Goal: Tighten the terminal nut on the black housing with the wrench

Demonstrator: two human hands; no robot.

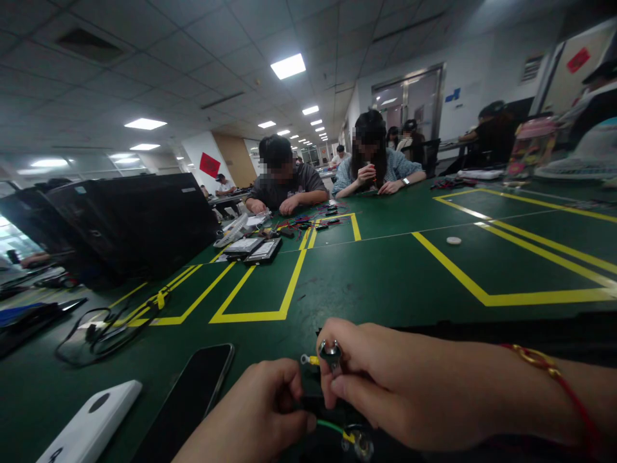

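My right hand is closed in a pinch on a small silver wrench, its open jaw pointing up. Just left of the jaw shows a yellow ring terminal. My left hand is curled shut beside it, thumb and fingers gripping a dark part that is mostly hidden between the two hands. A green wire with a yellow-sleeved ring terminal runs out below the hands. A red cord bracelet circles my right wrist.
A black phone and a white box lie at the lower left, with black cables beyond. Yellow tape lines mark the green table. Hard drives, a black case and two seated people are further back.
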